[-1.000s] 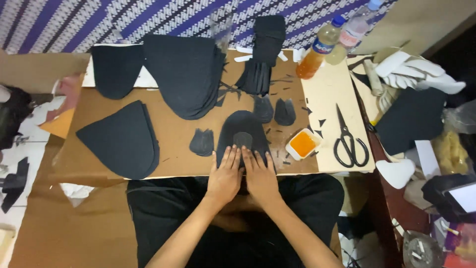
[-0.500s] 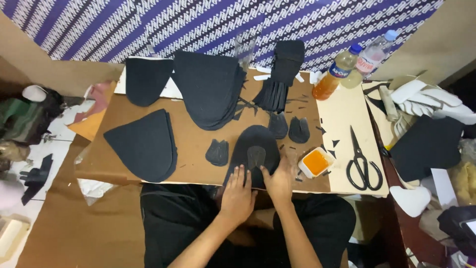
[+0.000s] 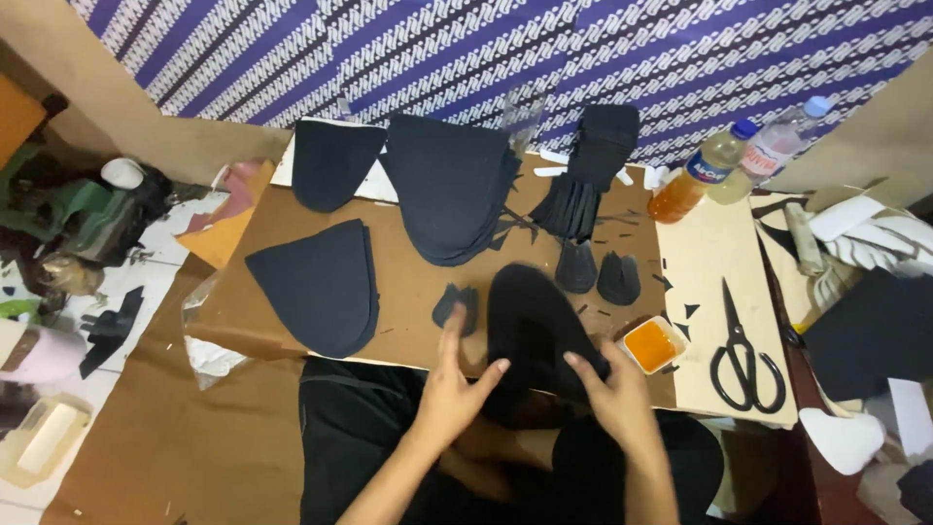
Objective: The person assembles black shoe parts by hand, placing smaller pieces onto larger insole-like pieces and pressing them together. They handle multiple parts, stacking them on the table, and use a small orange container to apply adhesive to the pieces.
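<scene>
Both hands are now lifting the black rounded piece (image 3: 530,326) off the near edge of the cardboard tabletop (image 3: 408,282), where half a second ago it was lying flat under their palms. The left hand (image 3: 449,389) is holding its left edge with fingers spread and thumb hooked under, while the right hand (image 3: 610,389) is clasping its right edge in a loose grip, fingers curled over it. Judging by the soft, matte look of the piece, even support along both edges is what is keeping it from creasing. Right of the black rounded piece, an orange-filled tray (image 3: 651,345) is sitting just beside it, with black scissors (image 3: 743,355) farther right. Left of it, a wide dark fan-shaped cutout (image 3: 316,287) is lying flat; beyond it, a stack of similar cutouts (image 3: 452,190) is fanning out.
</scene>
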